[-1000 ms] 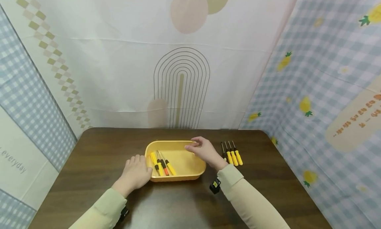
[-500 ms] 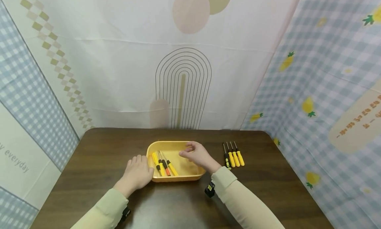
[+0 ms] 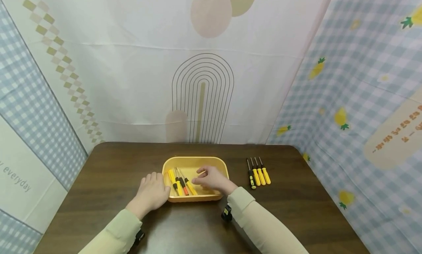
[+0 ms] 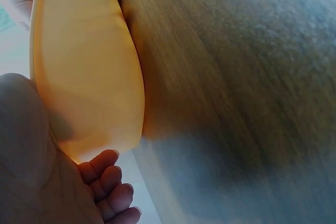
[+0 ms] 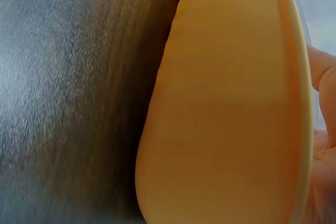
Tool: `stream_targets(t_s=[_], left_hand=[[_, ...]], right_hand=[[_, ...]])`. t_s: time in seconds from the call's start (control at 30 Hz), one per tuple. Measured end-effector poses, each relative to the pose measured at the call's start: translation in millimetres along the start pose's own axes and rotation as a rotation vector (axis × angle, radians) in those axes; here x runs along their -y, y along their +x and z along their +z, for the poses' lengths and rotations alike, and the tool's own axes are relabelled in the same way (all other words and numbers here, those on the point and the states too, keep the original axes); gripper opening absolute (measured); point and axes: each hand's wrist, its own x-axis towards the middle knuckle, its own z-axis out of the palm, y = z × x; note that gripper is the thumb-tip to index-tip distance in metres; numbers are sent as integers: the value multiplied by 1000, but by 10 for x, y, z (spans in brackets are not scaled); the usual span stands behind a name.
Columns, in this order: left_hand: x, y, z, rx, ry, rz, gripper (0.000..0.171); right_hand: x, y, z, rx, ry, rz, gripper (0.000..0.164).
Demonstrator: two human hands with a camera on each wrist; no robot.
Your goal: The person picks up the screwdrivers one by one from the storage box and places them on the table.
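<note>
A yellow plastic basket (image 3: 211, 198) stands on the table. My left hand (image 3: 152, 191) holds its left end, with the thumb at the rim and the fingers (image 4: 107, 179) bent round the outer wall. My right hand (image 3: 212, 179) is over the inside of the basket, fingers loosely curved with nothing between them. Several screwdrivers lie in the basket's left part; the nearest to my right fingertips has a yellow handle (image 3: 191, 187), and another has a black and orange handle (image 3: 183, 186). The right wrist view shows mainly the basket's outer wall (image 5: 226, 98), with part of the right hand beyond the rim.
To the right of the basket, several screwdrivers lie side by side on the dark wooden table (image 3: 290, 210). One has a black and green handle (image 3: 252, 180), the others yellow handles (image 3: 261, 177). A patterned cloth (image 3: 138, 81) hangs behind the table.
My right hand has moved left and nearer, from the basket's right far rim to over its middle, close to the screwdrivers. The left hand keeps its place on the basket.
</note>
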Motion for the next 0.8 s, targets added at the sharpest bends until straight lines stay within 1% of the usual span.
stream_targets(t_s=[0.23,0.3,0.57,0.8], left_hand=[[5,13,4,-10,-4,4,38],[5,16,4,-6,-3,1,38],[10,32,4,1,-2,-3,39],[10,20,-3,3,-1,0,39]], right_hand=[[27,12,83,45,-71,26,48],[36,14,104,47,-74,36,46],[67,42,174,4,-145,81,43],[63,79,208,-25,-223,82,42]])
